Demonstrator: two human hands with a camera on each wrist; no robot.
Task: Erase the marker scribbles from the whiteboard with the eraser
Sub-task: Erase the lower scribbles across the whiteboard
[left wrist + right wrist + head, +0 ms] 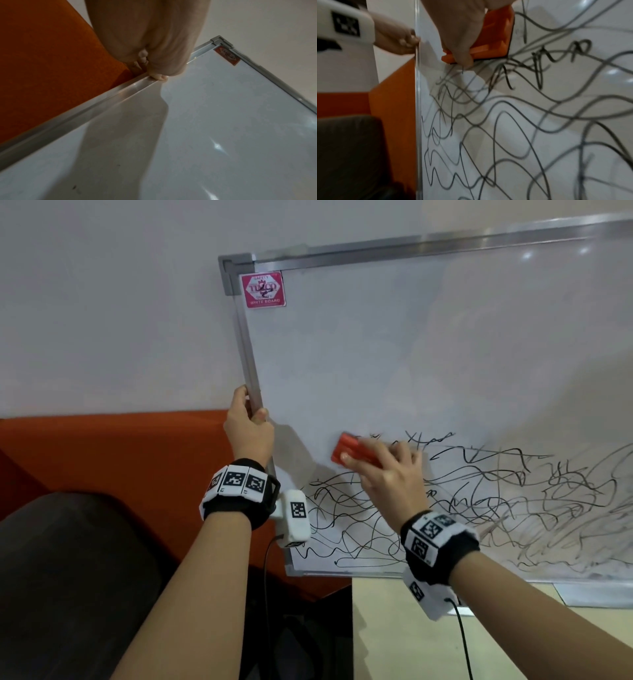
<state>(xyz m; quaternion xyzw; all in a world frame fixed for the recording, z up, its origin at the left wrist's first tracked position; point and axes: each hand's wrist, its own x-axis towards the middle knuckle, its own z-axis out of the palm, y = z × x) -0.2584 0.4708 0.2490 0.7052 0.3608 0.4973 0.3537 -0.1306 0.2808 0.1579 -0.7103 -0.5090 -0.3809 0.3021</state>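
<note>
while the left hand point(249, 430) clamps the whiteboard point(376, 354) frame, the right hand point(387, 470) grips the eraser point(352, 453) above the scribbles point(479, 501).

The whiteboard point(376, 354) runs off the right edge; the right hand point(387, 470) covers most of the eraser point(352, 451).

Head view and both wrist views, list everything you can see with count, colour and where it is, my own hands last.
whiteboard: one, white with metal frame, leaning against the wall
scribbles: many, black, lower half of the whiteboard
sticker: one, pink, whiteboard's top left corner
eraser: one, orange, pressed on the whiteboard at the scribbles' upper left
chair: one, dark, lower left
left hand: grips the whiteboard's left frame edge
right hand: holds the eraser
</note>
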